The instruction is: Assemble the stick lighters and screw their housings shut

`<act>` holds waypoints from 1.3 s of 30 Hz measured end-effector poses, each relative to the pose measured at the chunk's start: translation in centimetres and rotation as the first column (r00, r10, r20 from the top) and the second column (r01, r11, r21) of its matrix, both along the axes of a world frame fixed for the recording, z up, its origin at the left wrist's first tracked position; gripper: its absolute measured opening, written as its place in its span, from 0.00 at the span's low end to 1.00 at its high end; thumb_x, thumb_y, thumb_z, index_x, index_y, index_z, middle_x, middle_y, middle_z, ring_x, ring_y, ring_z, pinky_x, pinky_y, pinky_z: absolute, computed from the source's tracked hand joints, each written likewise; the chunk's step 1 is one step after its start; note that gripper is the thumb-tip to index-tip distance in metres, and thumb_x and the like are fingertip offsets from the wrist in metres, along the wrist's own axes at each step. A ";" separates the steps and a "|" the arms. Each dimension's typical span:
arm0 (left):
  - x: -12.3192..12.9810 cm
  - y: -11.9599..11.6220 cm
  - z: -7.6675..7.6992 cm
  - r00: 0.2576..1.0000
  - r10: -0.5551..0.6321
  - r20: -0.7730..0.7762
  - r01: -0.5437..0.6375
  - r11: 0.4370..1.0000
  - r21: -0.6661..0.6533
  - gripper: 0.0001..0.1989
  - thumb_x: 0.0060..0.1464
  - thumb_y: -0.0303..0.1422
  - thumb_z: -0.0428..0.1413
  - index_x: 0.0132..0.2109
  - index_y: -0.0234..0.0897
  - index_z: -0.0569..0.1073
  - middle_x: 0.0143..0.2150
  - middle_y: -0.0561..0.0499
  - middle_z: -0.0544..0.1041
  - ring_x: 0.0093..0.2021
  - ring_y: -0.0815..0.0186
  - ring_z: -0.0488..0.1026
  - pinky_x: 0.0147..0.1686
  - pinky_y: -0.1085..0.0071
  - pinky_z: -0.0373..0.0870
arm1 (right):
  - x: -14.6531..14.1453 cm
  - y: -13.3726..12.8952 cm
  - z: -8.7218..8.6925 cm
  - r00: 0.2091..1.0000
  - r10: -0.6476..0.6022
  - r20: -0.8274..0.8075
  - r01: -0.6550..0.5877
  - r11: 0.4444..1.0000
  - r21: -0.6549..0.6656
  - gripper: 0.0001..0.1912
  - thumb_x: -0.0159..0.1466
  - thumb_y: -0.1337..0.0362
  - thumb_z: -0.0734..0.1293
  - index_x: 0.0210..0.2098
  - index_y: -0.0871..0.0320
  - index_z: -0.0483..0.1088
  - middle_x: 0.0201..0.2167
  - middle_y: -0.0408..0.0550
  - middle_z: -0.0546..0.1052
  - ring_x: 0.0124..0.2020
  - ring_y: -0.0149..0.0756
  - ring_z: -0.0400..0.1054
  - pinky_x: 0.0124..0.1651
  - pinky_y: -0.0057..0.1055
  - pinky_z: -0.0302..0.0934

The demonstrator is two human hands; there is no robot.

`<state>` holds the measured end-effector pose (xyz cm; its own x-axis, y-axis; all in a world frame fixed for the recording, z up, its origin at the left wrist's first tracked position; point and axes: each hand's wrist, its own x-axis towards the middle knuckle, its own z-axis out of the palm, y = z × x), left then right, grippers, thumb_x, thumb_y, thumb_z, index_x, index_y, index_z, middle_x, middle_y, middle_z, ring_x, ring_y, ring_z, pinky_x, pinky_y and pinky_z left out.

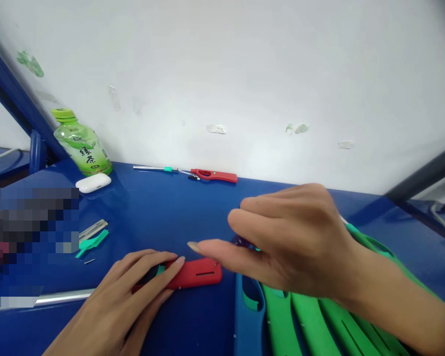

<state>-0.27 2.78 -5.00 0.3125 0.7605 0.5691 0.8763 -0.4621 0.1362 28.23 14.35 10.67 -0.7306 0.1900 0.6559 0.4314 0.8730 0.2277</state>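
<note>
My left hand lies over a red utility lighter, fingers bent and pressing its body on the blue table. A silver tube extends left from under this hand. The lighter's slotted end points right; its trigger area is partly covered by my fingers. My right hand is closed around a dark purple-handled tool, mostly hidden in the fist. Its thumb points left above the lighter's right end. Below the right hand lie a blue lighter body and several green lighter bodies side by side.
Against the white wall lies another red lighter with wires and a silver tube. At left are a green tea bottle, a white case, a teal plastic piece and a small metal pin. The far left is pixelated.
</note>
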 end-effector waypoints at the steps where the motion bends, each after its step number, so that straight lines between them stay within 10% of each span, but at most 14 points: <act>1: 0.0 0.0 0.0 1.000 -0.003 0.002 0.003 1.000 -0.005 0.27 0.80 0.36 0.53 0.80 0.59 0.71 0.68 0.55 0.85 0.67 0.59 0.83 0.68 0.65 0.83 | -0.2 0.1 -0.3 1.000 -0.012 -0.025 0.012 1.000 0.013 0.36 0.84 0.47 0.68 0.20 0.54 0.67 0.17 0.34 0.57 0.22 0.30 0.42 0.21 0.36 0.41; 12: 0.3 -0.3 0.2 1.000 0.001 0.021 -0.001 1.000 -0.012 0.25 0.81 0.39 0.54 0.79 0.59 0.71 0.67 0.57 0.85 0.67 0.62 0.80 0.68 0.71 0.79 | -0.7 -0.2 -1.2 0.972 0.092 -0.218 -0.160 0.933 -0.321 0.15 0.78 0.54 0.79 0.37 0.55 0.83 0.24 0.32 0.76 0.24 0.23 0.59 0.31 0.23 0.58; 19: 1.1 -0.4 0.7 0.996 0.024 0.085 -0.020 0.999 -0.047 0.21 0.84 0.41 0.52 0.76 0.61 0.74 0.68 0.59 0.85 0.68 0.64 0.79 0.70 0.72 0.76 | 0.0 -0.7 1.3 1.000 0.010 -0.009 -0.014 0.754 -0.657 0.21 0.81 0.54 0.75 0.32 0.53 0.84 0.29 0.35 0.83 0.28 0.25 0.71 0.33 0.26 0.62; 26: 0.6 -0.1 1.2 0.999 -0.023 0.026 0.024 0.999 -0.027 0.23 0.82 0.38 0.54 0.78 0.59 0.72 0.67 0.60 0.85 0.66 0.67 0.80 0.68 0.76 0.75 | 0.1 -0.5 0.5 0.977 0.162 -0.136 -0.211 0.712 -0.669 0.09 0.80 0.70 0.73 0.47 0.55 0.87 0.42 0.33 0.91 0.43 0.21 0.85 0.50 0.13 0.72; 33: 1.2 0.5 1.9 0.998 -0.055 0.013 0.055 0.998 0.038 0.18 0.83 0.36 0.54 0.73 0.52 0.76 0.63 0.59 0.86 0.65 0.70 0.79 0.66 0.80 0.73 | 3.3 0.2 0.2 0.991 0.088 0.098 0.001 0.737 -0.675 0.31 0.80 0.68 0.70 0.75 0.30 0.75 0.62 0.34 0.89 0.55 0.37 0.88 0.57 0.31 0.82; 39: 1.6 0.3 2.6 1.000 -0.030 -0.002 0.030 0.996 0.080 0.19 0.83 0.34 0.52 0.71 0.51 0.79 0.60 0.57 0.88 0.59 0.67 0.83 0.58 0.76 0.81 | 1.0 -0.2 0.3 0.998 0.005 0.069 0.023 0.916 -0.400 0.12 0.82 0.64 0.67 0.48 0.51 0.84 0.39 0.39 0.90 0.32 0.34 0.85 0.32 0.29 0.73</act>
